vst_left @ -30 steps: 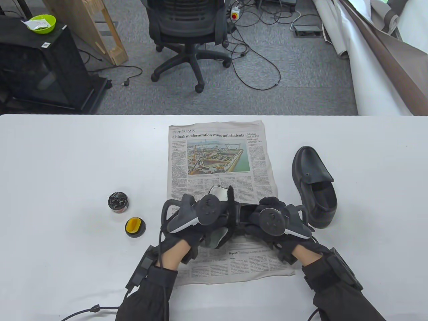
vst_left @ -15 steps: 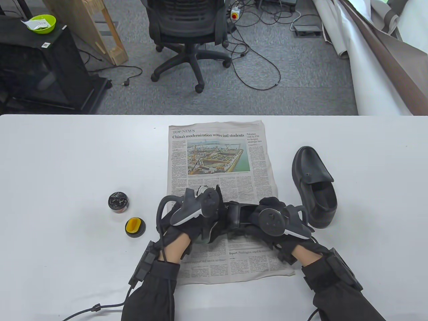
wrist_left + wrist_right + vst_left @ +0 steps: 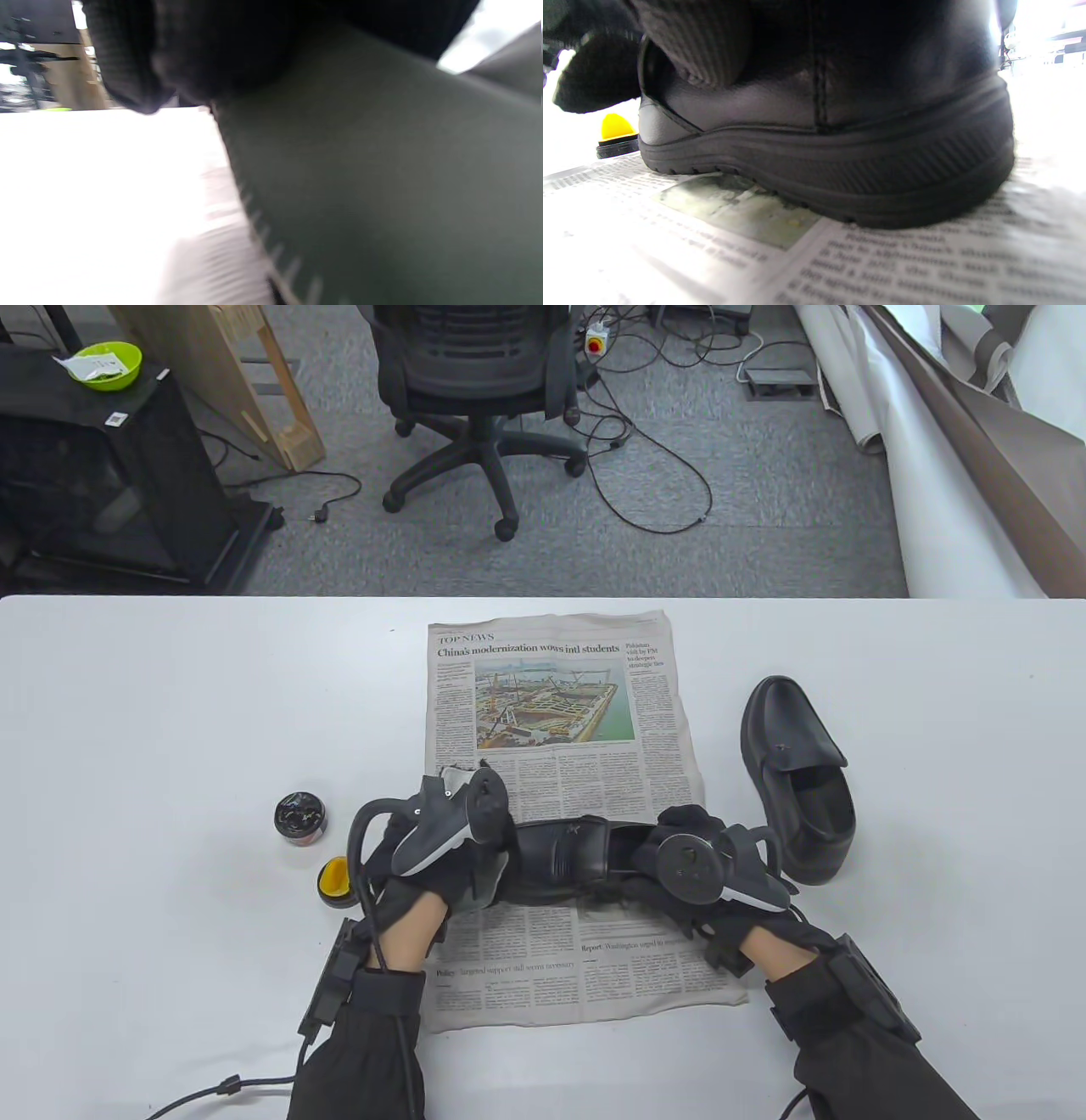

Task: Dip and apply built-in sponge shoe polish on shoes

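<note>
While your right hand [image 3: 691, 869] keeps its grasp on the heel end of the shoe [image 3: 564, 857], pinning it flat on the newspaper [image 3: 551, 704], your left hand [image 3: 441, 848] has swung away from the toe over the last second and drifted outward, toward the polish things on its far side. A second ago the shoe was tipped up with its pale sole showing between your hands; now it lies sole down, upper facing you. Whether your left hand is still touching the toe or has let go, I cannot tell: the tracker hides its fingers, and the left wrist view is a blur of dark leather. The yellow sponge applicator [image 3: 335, 882] sits just beside that hand's wrist, the open polish tin [image 3: 300, 818] a little beyond. That suggests the shoe is positioned and the dip comes next.
</note>
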Available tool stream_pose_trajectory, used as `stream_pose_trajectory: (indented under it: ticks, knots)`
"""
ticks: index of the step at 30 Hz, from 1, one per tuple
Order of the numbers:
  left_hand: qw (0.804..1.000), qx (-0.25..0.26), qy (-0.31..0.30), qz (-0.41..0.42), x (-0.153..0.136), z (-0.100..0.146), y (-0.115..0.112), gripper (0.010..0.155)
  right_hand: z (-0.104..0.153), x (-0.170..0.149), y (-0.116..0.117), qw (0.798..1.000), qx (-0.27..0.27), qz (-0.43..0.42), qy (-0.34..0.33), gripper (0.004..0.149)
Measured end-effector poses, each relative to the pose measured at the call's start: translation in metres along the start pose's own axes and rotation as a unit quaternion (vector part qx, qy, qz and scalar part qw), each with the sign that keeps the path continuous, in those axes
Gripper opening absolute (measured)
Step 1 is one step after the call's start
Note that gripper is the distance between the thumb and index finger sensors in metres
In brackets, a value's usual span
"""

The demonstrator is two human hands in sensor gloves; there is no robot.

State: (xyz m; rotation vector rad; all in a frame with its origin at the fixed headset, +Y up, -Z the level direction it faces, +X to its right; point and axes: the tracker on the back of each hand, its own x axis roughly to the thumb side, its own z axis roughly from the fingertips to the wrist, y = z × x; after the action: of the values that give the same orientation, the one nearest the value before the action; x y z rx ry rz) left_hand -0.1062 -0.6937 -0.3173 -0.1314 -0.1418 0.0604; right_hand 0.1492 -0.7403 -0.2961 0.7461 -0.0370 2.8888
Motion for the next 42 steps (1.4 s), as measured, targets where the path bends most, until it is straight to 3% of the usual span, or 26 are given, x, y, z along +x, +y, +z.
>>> stream_pose_trajectory:
  ticks: [4, 7, 8, 10, 11, 14, 22, 29, 31, 34, 37, 42]
  knots:
    - [0.996, 0.001, -0.075, 0.042, 0.042, -0.008, 0.006, 0.053, 0.000, 0.000, 0.000, 1.000, 0.000, 0.000, 0.000, 0.041]
    - [0.993, -0.037, -0.075, 0.082, 0.058, -0.020, 0.002, 0.053, 0.000, 0.000, 0.000, 1.000, 0.000, 0.000, 0.000, 0.041]
    - [0.994, -0.042, -0.068, 0.070, 0.061, -0.023, 0.000, 0.053, 0.000, 0.000, 0.000, 1.000, 0.000, 0.000, 0.000, 0.041]
    - [0.996, -0.045, -0.050, -0.061, 0.068, -0.028, -0.007, 0.052, 0.000, 0.000, 0.000, 1.000, 0.000, 0.000, -0.001, 0.041]
    - [0.994, -0.047, -0.048, -0.083, 0.067, -0.029, -0.009, 0.051, 0.000, 0.000, 0.000, 1.000, 0.000, 0.002, -0.001, 0.041]
    - [0.997, -0.078, -0.020, -0.020, 0.053, -0.032, -0.014, 0.051, 0.000, 0.000, 0.000, 1.000, 0.000, 0.002, -0.001, 0.041]
    - [0.992, -0.105, 0.038, -0.062, 0.003, -0.028, -0.015, 0.050, 0.000, 0.001, 0.000, 1.000, 0.001, 0.002, -0.001, 0.041]
    - [0.988, -0.069, 0.089, -0.109, -0.015, -0.021, -0.007, 0.051, 0.000, 0.001, 0.000, 1.000, 0.001, 0.003, 0.003, 0.041]
    - [0.988, -0.032, 0.072, -0.134, -0.006, -0.019, 0.000, 0.051, 0.000, 0.001, 0.000, 1.000, 0.001, 0.002, 0.002, 0.041]
    - [1.000, -0.005, -0.003, -0.017, 0.011, -0.019, 0.008, 0.051, 0.000, 0.001, 0.000, 1.000, 0.002, 0.002, 0.000, 0.041]
    - [0.995, 0.006, -0.064, 0.079, 0.034, -0.020, 0.010, 0.051, 0.000, 0.001, 0.000, 1.000, 0.003, 0.002, -0.002, 0.041]
    - [0.995, -0.049, -0.085, 0.030, 0.067, -0.033, -0.001, 0.051, -0.001, 0.001, 0.000, 1.000, 0.003, 0.003, -0.001, 0.041]
